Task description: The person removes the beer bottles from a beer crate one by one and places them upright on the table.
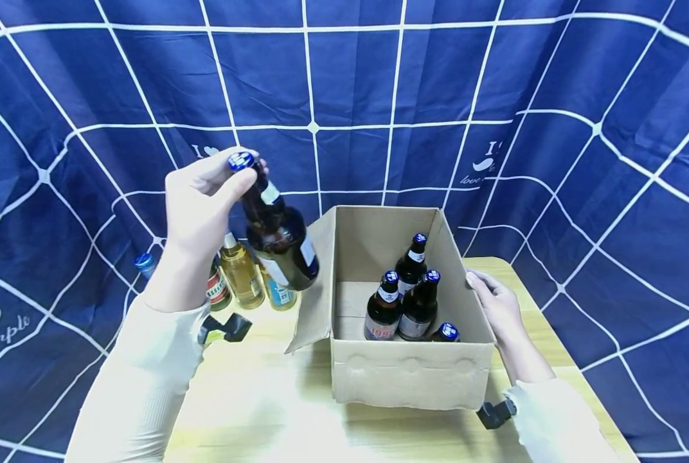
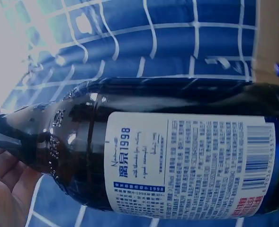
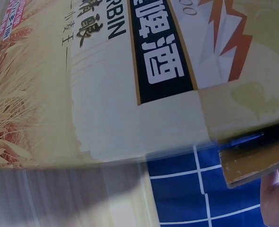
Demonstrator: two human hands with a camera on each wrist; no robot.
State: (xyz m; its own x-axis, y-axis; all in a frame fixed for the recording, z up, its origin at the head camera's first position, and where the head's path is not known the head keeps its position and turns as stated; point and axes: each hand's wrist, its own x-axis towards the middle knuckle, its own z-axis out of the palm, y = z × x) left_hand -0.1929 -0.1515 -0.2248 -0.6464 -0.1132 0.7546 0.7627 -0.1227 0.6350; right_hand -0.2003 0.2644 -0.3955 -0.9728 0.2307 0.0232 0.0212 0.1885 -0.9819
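Note:
A dark brown bottle (image 1: pixel 283 241) with a blue cap hangs tilted in the air left of the cardboard box (image 1: pixel 411 373). My left hand (image 1: pixel 196 206) grips it by the neck, thumb across the front. The left wrist view shows the bottle's white label (image 2: pixel 186 165) close up, with fingers (image 2: pixel 6 189) at the neck. Several dark bottles with blue caps, one of them (image 1: pixel 382 312) at the front left, stand inside the box. My right hand (image 1: pixel 501 315) holds the box's right side; in the right wrist view its fingers (image 3: pixel 276 194) are by a cardboard flap (image 3: pixel 253 163).
Left of the box, behind my left arm, stand a yellow bottle (image 1: pixel 243 276), a blue-labelled bottle (image 1: pixel 279 292), a red-labelled bottle (image 1: pixel 218 289) and a blue-capped one (image 1: pixel 145 263). An open box flap (image 1: pixel 312 289) juts left over the wooden table (image 1: pixel 252 399). Blue gridded cloth hangs behind.

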